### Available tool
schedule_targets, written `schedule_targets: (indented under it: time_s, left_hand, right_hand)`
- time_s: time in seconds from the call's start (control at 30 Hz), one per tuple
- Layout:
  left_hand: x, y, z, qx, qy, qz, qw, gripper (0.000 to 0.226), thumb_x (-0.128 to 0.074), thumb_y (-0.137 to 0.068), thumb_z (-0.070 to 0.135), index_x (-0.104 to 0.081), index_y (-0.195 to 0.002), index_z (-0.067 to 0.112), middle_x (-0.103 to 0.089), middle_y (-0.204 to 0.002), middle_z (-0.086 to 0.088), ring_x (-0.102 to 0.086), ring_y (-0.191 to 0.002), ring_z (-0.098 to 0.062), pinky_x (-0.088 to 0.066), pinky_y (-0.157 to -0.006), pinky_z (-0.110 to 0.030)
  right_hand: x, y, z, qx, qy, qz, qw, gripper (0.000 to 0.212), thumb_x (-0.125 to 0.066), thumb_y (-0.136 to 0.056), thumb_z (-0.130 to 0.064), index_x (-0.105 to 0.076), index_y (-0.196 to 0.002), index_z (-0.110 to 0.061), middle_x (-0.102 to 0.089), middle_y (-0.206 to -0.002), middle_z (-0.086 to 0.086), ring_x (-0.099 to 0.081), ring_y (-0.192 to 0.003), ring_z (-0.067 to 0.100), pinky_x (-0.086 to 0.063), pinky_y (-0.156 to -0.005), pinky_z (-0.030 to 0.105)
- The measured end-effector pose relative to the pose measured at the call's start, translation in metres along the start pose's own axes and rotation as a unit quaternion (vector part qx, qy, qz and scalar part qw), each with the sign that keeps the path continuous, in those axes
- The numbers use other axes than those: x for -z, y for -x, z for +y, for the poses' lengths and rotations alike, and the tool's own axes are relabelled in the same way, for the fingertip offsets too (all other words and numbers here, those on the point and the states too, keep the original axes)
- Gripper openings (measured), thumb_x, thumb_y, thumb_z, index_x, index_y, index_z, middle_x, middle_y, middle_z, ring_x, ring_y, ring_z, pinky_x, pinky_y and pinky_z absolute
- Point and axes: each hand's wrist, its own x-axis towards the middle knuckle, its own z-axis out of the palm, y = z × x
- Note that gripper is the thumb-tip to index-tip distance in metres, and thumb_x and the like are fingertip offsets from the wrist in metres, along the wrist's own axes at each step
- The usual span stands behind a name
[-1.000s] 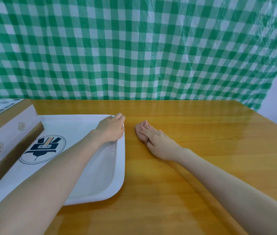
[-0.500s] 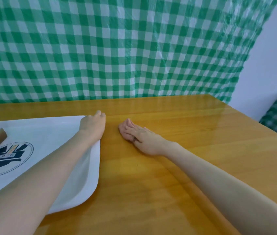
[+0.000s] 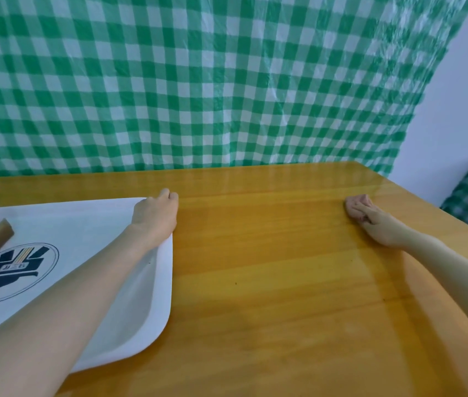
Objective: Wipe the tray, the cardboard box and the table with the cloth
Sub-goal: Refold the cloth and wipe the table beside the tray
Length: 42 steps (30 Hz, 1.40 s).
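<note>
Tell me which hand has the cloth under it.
The right hand, pressing the pink cloth on the table; the left hand grips the white tray at its far corner.

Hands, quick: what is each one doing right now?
Left hand: fingers curled over the tray corner, gripping it.
Right hand: open, straight fingers pressing the cloth onto the table.

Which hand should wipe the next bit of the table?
The right hand: it presses the pink cloth flat on the table near its right edge. The left hand grips a corner of the white tray and has no cloth.
</note>
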Motion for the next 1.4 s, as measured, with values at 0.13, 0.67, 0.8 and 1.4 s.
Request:
schedule_targets:
  time_s: [0.13,0.67,0.8,1.4]
  left_hand:
    - [-0.003,-0.001,-0.001,0.002,0.004,0.004,1.0,0.011,-0.04,-0.092,0.004,-0.045,-0.099,0.01,-0.04,-0.089,-0.003,-0.048,-0.068,-0.02,-0.031,-0.051,-0.028]
    - [-0.012,-0.003,-0.002,0.035,0.04,0.034,0.998,0.018,-0.041,-0.091,0.006,-0.049,-0.108,0.007,-0.053,-0.097,-0.009,-0.055,-0.082,-0.026,-0.037,-0.056,-0.03]
    - [-0.015,-0.005,-0.003,0.037,0.045,0.043,0.997,0.02,-0.042,-0.09,0.006,-0.05,-0.108,0.005,-0.056,-0.098,-0.01,-0.058,-0.085,-0.029,-0.04,-0.058,-0.031]
    - [-0.002,0.004,-0.001,0.026,0.066,-0.006,0.997,0.018,-0.037,-0.087,0.0,-0.045,-0.102,0.005,-0.051,-0.107,-0.015,-0.052,-0.093,-0.035,-0.033,-0.064,-0.036]
  right_hand:
    - [-0.004,0.001,-0.002,-0.031,0.025,0.012,0.999,0.056,-0.028,-0.1,-0.017,-0.007,-0.152,-0.021,0.008,-0.159,0.011,-0.003,-0.147,0.025,-0.01,-0.118,0.04]
    - [-0.003,0.027,0.004,0.051,-0.013,-0.014,0.999,0.056,-0.031,-0.102,-0.016,-0.007,-0.152,-0.021,0.014,-0.158,0.0,0.006,-0.147,0.017,0.0,-0.119,0.04]
    - [-0.009,0.026,-0.016,0.059,-0.013,-0.011,0.998,0.057,-0.03,-0.102,-0.018,-0.004,-0.152,-0.02,0.016,-0.158,0.003,0.01,-0.146,0.018,-0.001,-0.119,0.046]
    - [-0.074,0.057,-0.268,0.379,-0.005,-0.06,0.923,0.053,-0.022,-0.102,-0.029,-0.005,-0.152,-0.024,0.011,-0.159,0.0,0.009,-0.146,0.013,-0.002,-0.118,0.041]
